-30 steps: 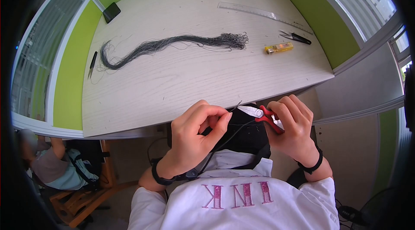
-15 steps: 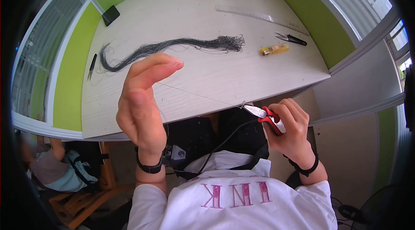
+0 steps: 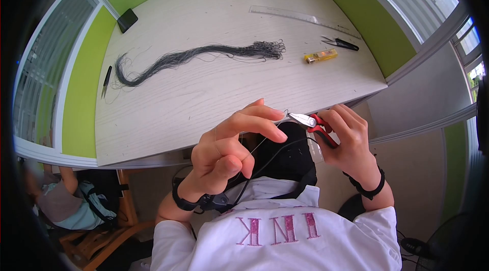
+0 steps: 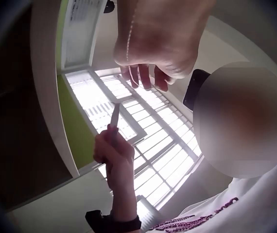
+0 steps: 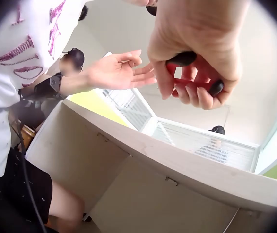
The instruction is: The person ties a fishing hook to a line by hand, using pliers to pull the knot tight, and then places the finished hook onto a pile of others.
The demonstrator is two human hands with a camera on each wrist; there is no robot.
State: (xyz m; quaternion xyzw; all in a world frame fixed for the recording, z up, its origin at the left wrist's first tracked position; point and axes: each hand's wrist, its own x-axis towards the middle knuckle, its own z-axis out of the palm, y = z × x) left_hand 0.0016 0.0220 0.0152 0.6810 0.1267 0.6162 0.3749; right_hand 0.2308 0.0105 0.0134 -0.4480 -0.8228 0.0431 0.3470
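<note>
In the head view my right hand [image 3: 346, 136] grips red-handled pliers [image 3: 324, 132], whose jaws point left and pinch a small fish hook [image 3: 287, 112]. A thin fishing line [image 3: 261, 142] runs from the hook down to my left hand [image 3: 226, 146] and loops about its fingers. Two fingers of that hand stretch toward the hook, the others bend loosely near the thumb. In the right wrist view the left hand [image 5: 116, 73] shows its palm with fingers extended. The line [image 4: 130, 36] also crosses the left hand [image 4: 165, 36] in the left wrist view.
On the table [image 3: 168, 113] lies a long bundle of dark lines [image 3: 175, 58] with hooks at its right end [image 3: 269, 49]. Beyond it are a yellow lighter [image 3: 321, 56], black snips [image 3: 344, 44] and a clear ruler [image 3: 300, 16]. More snips [image 3: 106, 80] lie far left, below a black box [image 3: 127, 20].
My left hand let go near the pliers' tips, swung left drawing the line out, then came back right beside the hook with the line looped on its fingers. The right hand still holds the pliers.
</note>
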